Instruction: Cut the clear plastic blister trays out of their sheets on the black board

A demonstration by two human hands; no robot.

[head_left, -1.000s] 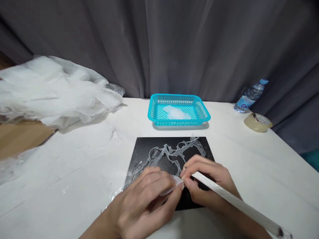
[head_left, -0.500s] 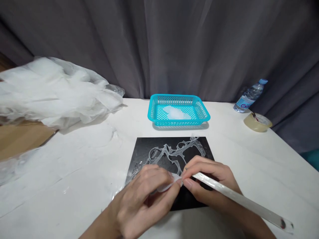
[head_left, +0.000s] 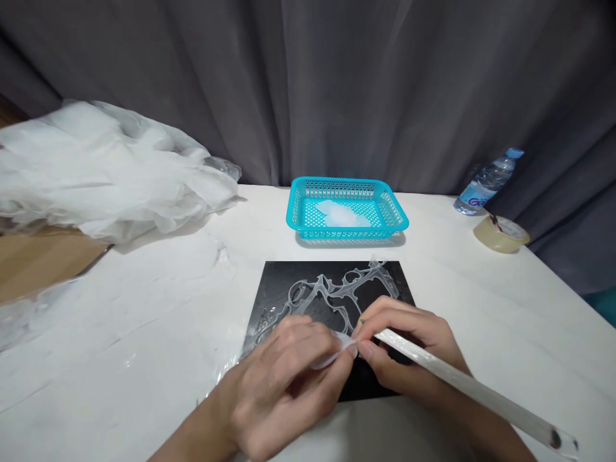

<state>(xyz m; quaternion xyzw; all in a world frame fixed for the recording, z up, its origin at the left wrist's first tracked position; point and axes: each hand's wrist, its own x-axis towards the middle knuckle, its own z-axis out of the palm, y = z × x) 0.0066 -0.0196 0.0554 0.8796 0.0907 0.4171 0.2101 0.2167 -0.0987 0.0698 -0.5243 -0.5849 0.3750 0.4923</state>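
My left hand pinches a small, thin whitish translucent piece between thumb and fingers, above the black board. My right hand is closed, its thumb and fingertips meeting at the piece's right edge. The same hand holds a long, flat whitish stick-like tool, which slants down to the right past my wrist. A small dark tip shows at my right fingertips; what kind of tool it is I cannot make out. On the board behind my hands lies a clear cut-out sheet with curved openings.
A turquoise basket behind the board holds several whitish pieces. A heap of white sheer material and cardboard lie at left. At the right stand a tilted-looking water bottle and a tape roll.
The view has shifted slightly. Both hands keep their hold, the whitish piece and the tool staying together over the board with only small finger movement.
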